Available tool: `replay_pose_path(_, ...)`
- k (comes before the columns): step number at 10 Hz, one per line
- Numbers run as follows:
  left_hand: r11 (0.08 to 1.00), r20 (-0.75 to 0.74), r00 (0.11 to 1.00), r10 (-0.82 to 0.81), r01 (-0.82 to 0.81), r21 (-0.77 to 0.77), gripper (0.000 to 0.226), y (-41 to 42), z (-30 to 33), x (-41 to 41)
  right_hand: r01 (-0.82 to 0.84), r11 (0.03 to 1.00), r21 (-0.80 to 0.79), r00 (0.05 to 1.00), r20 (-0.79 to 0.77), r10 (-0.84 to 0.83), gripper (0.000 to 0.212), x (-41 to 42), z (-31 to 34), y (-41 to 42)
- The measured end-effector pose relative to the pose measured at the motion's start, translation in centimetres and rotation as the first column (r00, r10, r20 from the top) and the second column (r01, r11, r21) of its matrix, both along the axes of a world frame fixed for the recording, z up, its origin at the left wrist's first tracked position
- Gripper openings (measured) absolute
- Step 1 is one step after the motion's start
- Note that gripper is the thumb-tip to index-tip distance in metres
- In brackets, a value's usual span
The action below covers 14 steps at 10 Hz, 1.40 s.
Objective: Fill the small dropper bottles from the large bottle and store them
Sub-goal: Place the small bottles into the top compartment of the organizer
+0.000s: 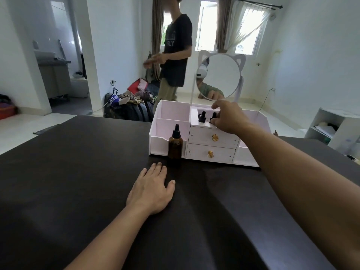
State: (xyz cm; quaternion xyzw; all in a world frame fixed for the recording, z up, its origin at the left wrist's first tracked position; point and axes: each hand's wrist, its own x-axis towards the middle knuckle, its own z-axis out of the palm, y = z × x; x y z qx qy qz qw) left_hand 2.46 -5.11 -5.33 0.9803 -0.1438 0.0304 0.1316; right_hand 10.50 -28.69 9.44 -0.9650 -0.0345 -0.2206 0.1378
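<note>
The right hand [228,116] reaches to the top compartment of the white organizer [169,112], in the centre of the frame, and its fingers curl around the black cap of a small dropper bottle [213,116]; I judge it is grasping it, though the fingertips are partly hidden. A second small dropper bottle [202,116] stands just beside it, to the left, in the same compartment. The risk I see is a knock: the two caps are very close, so a careless move of the fingers could tip the neighbour. The large bottle [175,144] stands on the dark table [78,162] touching the organizer's front, and the returning arm could push it over (glass on a hard table would not forgive this). It is amber, round and smooth, with a black rubber dropper top. The left hand [152,190] lies flat and relaxed on the matte table, lower centre, holding nothing. The organizer looks like painted board, with two drawers with gold knobs [215,137], and a round mirror [219,76] with cat ears above.
</note>
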Motion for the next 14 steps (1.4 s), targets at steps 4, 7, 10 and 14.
replay_pose_path(4, 1.000, 0.010, 1.000, 0.011, -0.011, -0.013, 0.065, -0.1, -0.1, 0.0, 0.013, 1.000, 0.001, 1.000, 0.000, -0.013, 0.052, 0.9, -0.1, -0.5)
replay_pose_path(7, 1.000, 0.016, 1.000, 0.010, -0.010, -0.017, 0.065, -0.1, -0.3, 0.3, -0.016, 1.000, 0.000, 1.000, -0.001, 0.016, 0.065, 1.0, 0.1, -0.3)
replay_pose_path(10, 1.000, 0.015, 1.000, 0.009, -0.008, -0.018, 0.064, 0.1, -0.3, 0.2, 0.031, 0.996, 0.083, 0.999, 0.003, -0.032, 0.065, -1.2, -0.2, 0.3)
replay_pose_path(14, 1.000, -0.006, 1.000, 0.007, -0.007, 0.011, 0.065, 0.1, -0.4, 0.4, -0.117, 0.993, -0.028, 0.955, -0.277, 0.105, 0.060, -13.2, -11.8, 1.6)
